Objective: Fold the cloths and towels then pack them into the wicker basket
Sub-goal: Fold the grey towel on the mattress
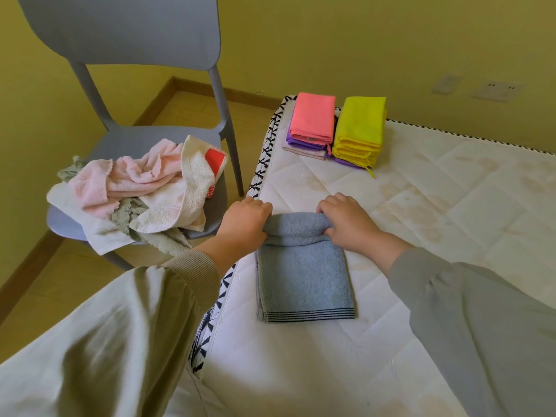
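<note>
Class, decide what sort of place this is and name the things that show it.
Probably a bedroom: a bare mattress, a chair heaped with towels, and wall sockets.

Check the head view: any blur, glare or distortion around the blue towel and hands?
Head view: blue towel, left hand and right hand sharp, evenly lit, no glare; the wide-angle lens curves the mattress edge and stretches the chair; wall sockets upper right look smeared.
</note>
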`<state>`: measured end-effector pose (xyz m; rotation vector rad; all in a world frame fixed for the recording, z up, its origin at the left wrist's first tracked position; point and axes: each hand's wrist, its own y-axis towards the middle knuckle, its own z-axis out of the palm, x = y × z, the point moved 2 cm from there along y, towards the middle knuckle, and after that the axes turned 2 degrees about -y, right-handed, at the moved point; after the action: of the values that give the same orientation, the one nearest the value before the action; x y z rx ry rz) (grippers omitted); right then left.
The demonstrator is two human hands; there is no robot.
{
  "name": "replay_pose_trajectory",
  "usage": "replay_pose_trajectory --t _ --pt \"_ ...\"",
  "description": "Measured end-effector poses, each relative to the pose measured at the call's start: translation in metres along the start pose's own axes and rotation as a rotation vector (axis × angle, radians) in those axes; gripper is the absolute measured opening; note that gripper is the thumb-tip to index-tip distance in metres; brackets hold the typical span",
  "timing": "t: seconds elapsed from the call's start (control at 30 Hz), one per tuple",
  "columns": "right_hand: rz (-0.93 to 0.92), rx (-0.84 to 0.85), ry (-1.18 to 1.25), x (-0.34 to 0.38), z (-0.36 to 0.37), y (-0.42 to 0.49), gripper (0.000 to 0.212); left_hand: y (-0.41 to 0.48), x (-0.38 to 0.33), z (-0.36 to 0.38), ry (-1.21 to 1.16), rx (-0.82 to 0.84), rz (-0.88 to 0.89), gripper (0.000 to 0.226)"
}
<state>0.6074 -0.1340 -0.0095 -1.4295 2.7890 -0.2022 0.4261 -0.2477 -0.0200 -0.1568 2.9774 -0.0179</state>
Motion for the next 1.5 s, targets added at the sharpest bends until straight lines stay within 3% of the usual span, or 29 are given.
replay_pose_trajectory --t 0.1,0.2,0.3,0.37,0.43,0.57,0.67,0.77,0.83,0.93,1.03,1.1,1.23,1.33,1.5 --pt "-0.099 -0.080 -0.124 0.008 0.005 -0.013 0.032 -0.008 -0.002 0.006 0.044 -0.077 0.122 0.030" --pt "-0.134 -0.100 -0.131 0.009 0.015 -0.029 0.043 -0.021 -0.011 0.008 0.092 -0.095 0.270 0.044" --pt "-0.126 -0.081 -0.083 0.010 0.024 -0.043 0.051 -0.031 -0.014 0.014 0.059 -0.071 0.374 0.043" --pt "-0.130 -0.031 -0.034 0.011 0.024 -0.045 0.045 -0.035 -0.010 0.016 0.006 -0.035 0.397 0.035" --pt "-0.144 0.041 0.031 0.009 0.020 -0.044 0.032 -0.037 -0.005 0.015 -0.089 0.002 0.370 0.027" --pt "-0.179 0.104 0.094 0.011 0.009 -0.036 0.024 -0.034 -0.011 0.008 -0.228 0.185 0.184 0.037" --pt "-0.042 0.293 0.205 0.007 0.007 -0.025 0.019 -0.029 -0.017 0.010 -0.317 0.332 -0.016 0.028" --pt "0.125 0.497 0.315 0.006 0.009 -0.022 0.040 -0.030 -0.018 0.013 -0.423 0.476 -0.142 0.059" --pt "0.128 0.564 0.273 0.009 0.011 -0.022 0.035 -0.031 -0.020 0.013 -0.367 0.488 -0.109 0.066" --pt "0.081 0.469 0.180 0.016 0.005 -0.021 0.027 -0.030 -0.021 0.007 -0.260 0.380 -0.046 0.048" --pt "0.041 0.198 0.078 0.016 -0.003 -0.016 0.041 -0.024 -0.019 -0.005 -0.143 0.136 0.000 0.040" --pt "0.011 0.022 -0.025 0.018 -0.007 -0.016 0.039 -0.021 -0.020 -0.011 0.002 0.019 0.034 0.040" --pt "-0.087 -0.046 -0.205 0.032 0.009 -0.029 0.043 -0.029 -0.026 -0.003 0.200 -0.004 0.193 0.045" --pt "-0.122 -0.055 -0.217 0.033 0.024 -0.045 0.055 -0.047 -0.025 0.010 0.011 -0.041 0.295 0.036" --pt "-0.126 -0.048 0.098 0.026 0.019 -0.055 0.030 -0.049 -0.026 0.006 -0.282 -0.082 0.202 0.026"
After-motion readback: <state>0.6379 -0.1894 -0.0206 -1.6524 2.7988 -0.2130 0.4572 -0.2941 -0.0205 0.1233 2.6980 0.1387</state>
